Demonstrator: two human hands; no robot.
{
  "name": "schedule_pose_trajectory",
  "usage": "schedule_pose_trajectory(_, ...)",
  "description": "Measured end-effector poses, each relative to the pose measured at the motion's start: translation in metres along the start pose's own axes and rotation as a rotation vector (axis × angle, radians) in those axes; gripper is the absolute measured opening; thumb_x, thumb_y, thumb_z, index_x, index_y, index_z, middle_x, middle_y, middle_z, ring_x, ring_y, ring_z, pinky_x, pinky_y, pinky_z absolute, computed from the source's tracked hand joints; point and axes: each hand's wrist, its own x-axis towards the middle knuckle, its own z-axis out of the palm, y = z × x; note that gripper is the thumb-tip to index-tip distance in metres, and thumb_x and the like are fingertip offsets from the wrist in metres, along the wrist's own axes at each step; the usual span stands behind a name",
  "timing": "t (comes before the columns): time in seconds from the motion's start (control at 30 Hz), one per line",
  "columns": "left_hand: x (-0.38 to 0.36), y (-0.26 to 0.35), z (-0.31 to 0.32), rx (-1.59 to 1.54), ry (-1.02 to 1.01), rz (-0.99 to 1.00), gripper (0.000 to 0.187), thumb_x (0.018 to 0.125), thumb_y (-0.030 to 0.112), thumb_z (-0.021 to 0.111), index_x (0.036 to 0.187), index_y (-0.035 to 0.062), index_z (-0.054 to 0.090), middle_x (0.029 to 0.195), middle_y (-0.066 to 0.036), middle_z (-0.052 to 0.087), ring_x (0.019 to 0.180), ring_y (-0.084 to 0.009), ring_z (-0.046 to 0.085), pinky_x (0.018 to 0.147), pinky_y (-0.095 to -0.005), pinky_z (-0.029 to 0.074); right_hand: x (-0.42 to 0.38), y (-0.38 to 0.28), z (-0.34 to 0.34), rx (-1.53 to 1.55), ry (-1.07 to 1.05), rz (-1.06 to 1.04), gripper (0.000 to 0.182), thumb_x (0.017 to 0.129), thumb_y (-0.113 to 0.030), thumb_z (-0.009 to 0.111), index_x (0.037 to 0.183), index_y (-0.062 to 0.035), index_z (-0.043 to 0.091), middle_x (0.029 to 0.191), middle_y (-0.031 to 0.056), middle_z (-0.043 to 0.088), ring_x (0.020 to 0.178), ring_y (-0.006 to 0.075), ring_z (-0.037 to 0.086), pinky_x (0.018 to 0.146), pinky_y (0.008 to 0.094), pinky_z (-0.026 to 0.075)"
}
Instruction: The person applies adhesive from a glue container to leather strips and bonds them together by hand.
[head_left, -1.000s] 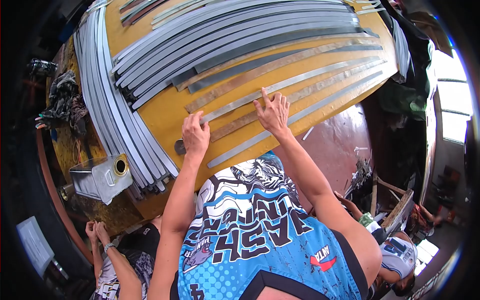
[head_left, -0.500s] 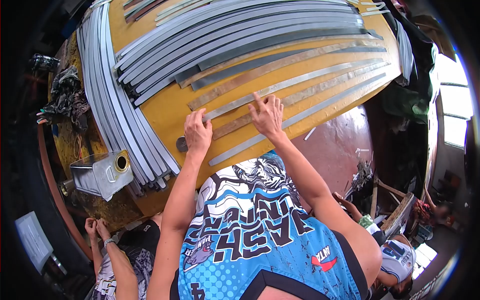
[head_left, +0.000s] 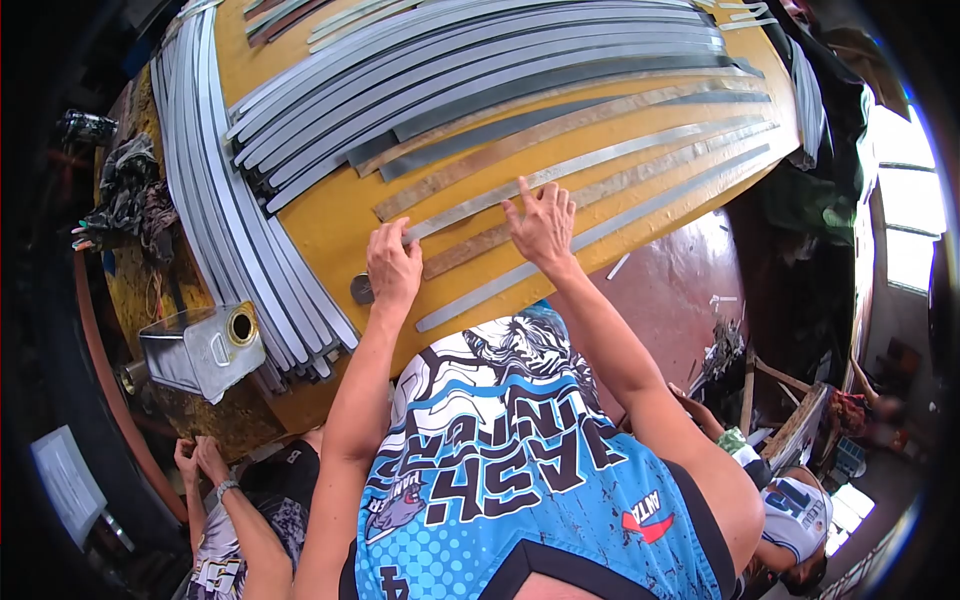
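Note:
My left hand (head_left: pixel 394 264) is at the left end of a pale grey strip (head_left: pixel 590 160), its fingers bent together over the end. Whether they pinch it is hard to make out. Farther right, my right hand (head_left: pixel 543 226) rests with its fingers spread, the index fingertip on the same strip. Just below that strip lies a brownish strip (head_left: pixel 468 253), and a grey strip (head_left: pixel 480 294) runs nearer my body. Above is another brown strip (head_left: pixel 450 174). All lie on the yellow table (head_left: pixel 330 235). A small dark round object (head_left: pixel 362 289) sits beside my left wrist.
Long grey-white strips (head_left: pixel 480 80) are stacked across the table, more (head_left: pixel 215 170) down its left side. An open metal can (head_left: pixel 200 350) stands at the left edge. A co-worker's hands (head_left: pixel 200 460) show at lower left. Another person (head_left: pixel 795 515) is at lower right.
My right hand has slid slightly to the right along the strip, its fingers a little more spread. My left hand has hardly moved.

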Motion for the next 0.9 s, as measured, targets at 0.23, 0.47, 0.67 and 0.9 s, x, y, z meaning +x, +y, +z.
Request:
schedule_pose_trajectory(0.23,-0.001,0.001,0.001,-0.009,0.000,-0.013,0.034,0.077,0.003,0.071,0.110,0.0043,0.063,0.097,-0.010,0.063,0.096,-0.0297,0.059,0.086,-0.0420,0.048,-0.013,-0.028,-0.001,0.116,-0.082,-0.133,0.053,0.091,-0.047,0.058,0.129,-0.0087,0.061,0.103,0.0144,0.051,0.098,0.0290,0.046,0.082,0.0441,0.036)
schedule_pose_trajectory(0.47,-0.001,-0.001,0.002,-0.007,0.009,-0.019,0.034,0.077,0.003,0.071,0.111,0.0047,0.063,0.097,-0.009,0.063,0.096,-0.0293,0.059,0.087,-0.0414,0.048,-0.006,0.001,-0.003,0.004,0.003,0.044,0.053,0.091,-0.047,0.058,0.130,-0.0100,0.061,0.101,0.0123,0.050,0.095,0.0273,0.045,0.081,0.0413,0.036)
schedule_pose_trajectory(0.67,0.000,-0.001,0.001,-0.007,-0.010,-0.023,0.035,0.077,0.003,0.072,0.111,0.0047,0.063,0.096,-0.009,0.063,0.097,-0.0288,0.059,0.087,-0.0414,0.048,-0.017,-0.026,0.000,0.072,-0.028,-0.090,0.051,0.090,-0.045,0.060,0.129,-0.0117,0.063,0.101,0.0114,0.049,0.095,0.0271,0.045,0.081,0.0416,0.036)
schedule_pose_trajectory(0.9,0.002,-0.004,-0.001,-0.021,-0.005,0.004,0.035,0.077,0.002,0.073,0.111,0.0035,0.064,0.093,-0.011,0.064,0.092,-0.0294,0.060,0.083,-0.0405,0.050,-0.017,-0.014,-0.002,0.097,0.019,-0.124,0.045,0.089,-0.041,0.063,0.126,-0.0151,0.065,0.100,0.0119,0.051,0.095,0.0280,0.046,0.081,0.0420,0.036)
